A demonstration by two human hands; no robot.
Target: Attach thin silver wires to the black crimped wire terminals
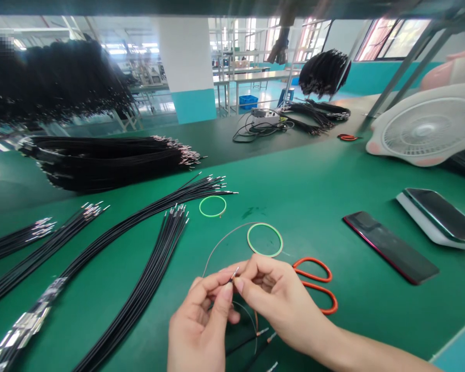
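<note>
On the green surface [318,206], right of black cable bundles [147,289], the left hand [205,315] and the right hand [273,294] meet near orange scissors handles [321,286] and a green ring [281,241], their fingertips together pinching at one small metal-tipped cable end [234,273].

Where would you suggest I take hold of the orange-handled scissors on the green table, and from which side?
I'd pinch the lower loop of the scissors, coming from the right edge of the picture. Both loops lie spread and exposed on that side, while the right hand covers the view beyond them; the blades aren't visible.
</note>
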